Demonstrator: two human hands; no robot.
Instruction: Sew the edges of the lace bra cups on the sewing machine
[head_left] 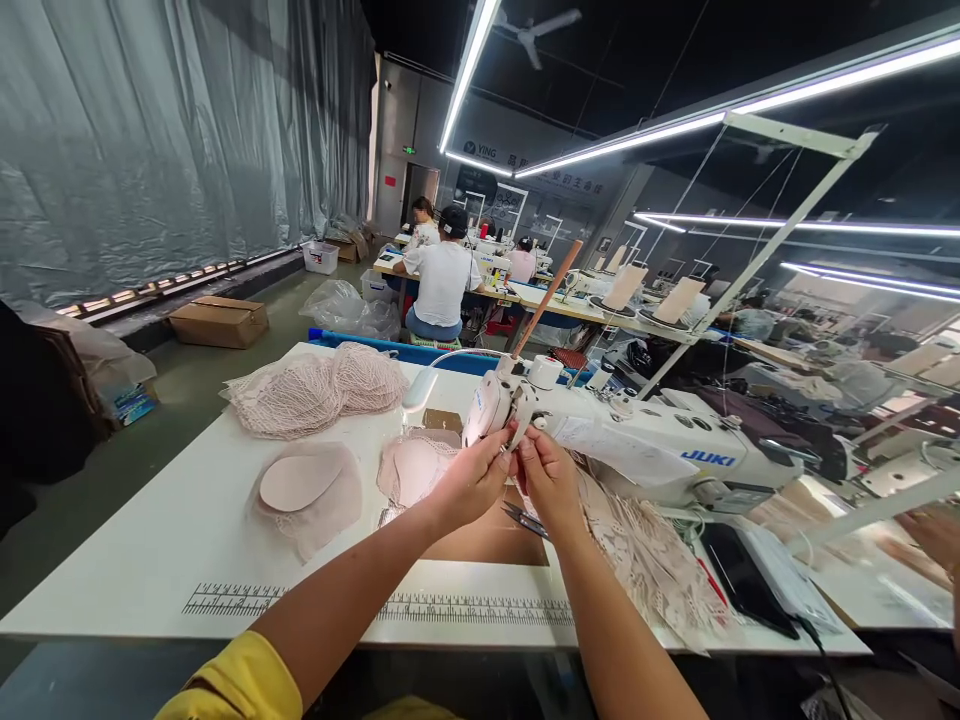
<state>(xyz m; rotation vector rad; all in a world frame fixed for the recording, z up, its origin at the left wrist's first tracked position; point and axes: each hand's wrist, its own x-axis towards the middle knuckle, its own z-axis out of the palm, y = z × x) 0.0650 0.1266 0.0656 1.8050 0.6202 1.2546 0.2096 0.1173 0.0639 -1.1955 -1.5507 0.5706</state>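
My left hand (480, 475) and my right hand (547, 475) are close together, fingers pinched, in front of the needle end of a white sewing machine (600, 425). A narrow pale strip (522, 418) runs down between their fingertips; its lower end is hidden by the fingers. Below them, thread snips (525, 520) lie on a brown plate (480, 545), partly behind my right hand. Left of my left hand rests a beige bra cup piece (412, 468). Farther left is a pale oval pad (300, 483) on sheer fabric.
Lace cups (322, 388) are piled at the back left of the white table (150, 560). Lace pieces (652, 560) and a black phone (746, 580) lie on the right. A thread stand (780, 240) rises behind the machine. A person in a white shirt (442, 285) sits ahead.
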